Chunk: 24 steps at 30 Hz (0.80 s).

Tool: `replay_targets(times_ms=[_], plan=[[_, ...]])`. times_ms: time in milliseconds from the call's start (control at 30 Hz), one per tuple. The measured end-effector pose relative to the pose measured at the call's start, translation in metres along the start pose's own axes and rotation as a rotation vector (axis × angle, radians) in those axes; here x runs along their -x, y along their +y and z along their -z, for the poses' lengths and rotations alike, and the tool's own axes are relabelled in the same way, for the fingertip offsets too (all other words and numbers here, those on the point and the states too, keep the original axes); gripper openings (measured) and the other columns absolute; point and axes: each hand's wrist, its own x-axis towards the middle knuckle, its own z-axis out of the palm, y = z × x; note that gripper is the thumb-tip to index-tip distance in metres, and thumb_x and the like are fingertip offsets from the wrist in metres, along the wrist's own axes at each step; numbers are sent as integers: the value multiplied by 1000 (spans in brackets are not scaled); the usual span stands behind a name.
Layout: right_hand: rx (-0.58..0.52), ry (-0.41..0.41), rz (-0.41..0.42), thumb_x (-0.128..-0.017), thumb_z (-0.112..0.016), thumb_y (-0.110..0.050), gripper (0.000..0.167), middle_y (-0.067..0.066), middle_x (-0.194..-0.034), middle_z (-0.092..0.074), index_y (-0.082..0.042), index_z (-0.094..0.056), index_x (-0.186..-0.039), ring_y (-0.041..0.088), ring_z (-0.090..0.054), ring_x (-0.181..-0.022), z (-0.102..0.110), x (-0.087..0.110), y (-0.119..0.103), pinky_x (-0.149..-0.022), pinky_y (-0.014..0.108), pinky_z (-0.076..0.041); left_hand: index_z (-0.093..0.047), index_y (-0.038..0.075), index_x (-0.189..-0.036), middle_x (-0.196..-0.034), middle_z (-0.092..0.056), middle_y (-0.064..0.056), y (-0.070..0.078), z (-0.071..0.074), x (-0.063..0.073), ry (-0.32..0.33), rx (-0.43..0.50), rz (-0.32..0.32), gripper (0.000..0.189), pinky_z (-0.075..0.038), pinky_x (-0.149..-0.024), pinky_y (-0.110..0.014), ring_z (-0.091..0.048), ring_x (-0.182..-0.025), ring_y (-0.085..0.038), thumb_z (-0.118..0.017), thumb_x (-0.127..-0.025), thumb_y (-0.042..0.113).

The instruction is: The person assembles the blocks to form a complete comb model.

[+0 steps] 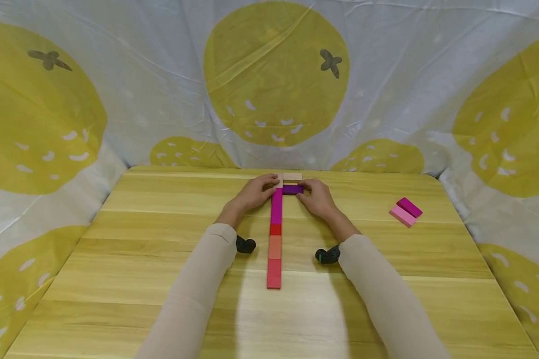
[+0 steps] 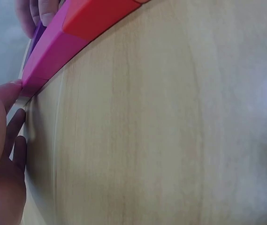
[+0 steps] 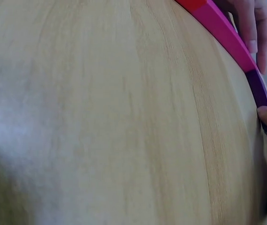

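A straight row of coloured blocks runs away from the person, with a coral red block (image 1: 274,274) nearest, then an orange block (image 1: 275,247), a red block (image 1: 275,230) and a magenta block (image 1: 276,207). At its far end lies a pale block (image 1: 280,183). My left hand (image 1: 253,193) touches this far end from the left, thumb beside the magenta block. On the other side my right hand (image 1: 316,196) pinches the right end of a purple block (image 1: 292,189), which lies crosswise against the row. Behind the purple block a beige block (image 1: 293,177) lies parallel to it.
To the right, a pink block (image 1: 403,216) and a dark magenta block (image 1: 409,207) lie side by side on the wooden table (image 1: 161,279). A patterned cloth (image 1: 269,75) hangs behind the far edge. Black wrist devices (image 1: 328,256) hang at both sleeves.
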Motion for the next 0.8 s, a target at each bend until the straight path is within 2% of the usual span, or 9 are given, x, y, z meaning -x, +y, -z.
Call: replay_targets(times_ms=[233, 400, 633, 800], plan=[[14, -15, -12, -97, -74, -14, 45, 20, -130, -62, 0, -63, -139, 35, -59, -118, 2, 0, -2, -103, 47, -48, -59, 3, -146, -160, -44, -8, 1, 0, 1, 6, 7, 3, 41, -25, -123, -38, -34, -149, -26, -56, -108, 17], [-24, -26, -15, -96, -75, -15, 49, 22, -132, -60, 0, -61, -140, 38, -59, -119, 8, 2, -2, -103, 48, -49, -59, 3, -146, -160, -43, -8, 1, -1, 1, 7, 7, 2, 40, -26, -122, -37, -34, -149, -26, -56, -108, 17], [-84, -36, -33, -98, -72, -15, 45, 18, -134, -59, -4, -62, -141, 36, -56, -121, 26, 12, 8, -102, 50, -49, -59, 2, -146, -160, -43, -8, -2, -3, 0, 9, -4, -8, 40, -25, -123, -37, -34, -149, -26, -56, -108, 17], [-105, -57, -77, -101, -70, -19, 40, 14, -138, -56, -7, -63, -139, 34, -54, -123, 42, 23, 12, -100, 51, -50, -58, 2, -146, -160, -43, -8, -3, -3, 0, 10, -1, -6, 40, -24, -123, -37, -34, -150, -27, -57, -108, 16]])
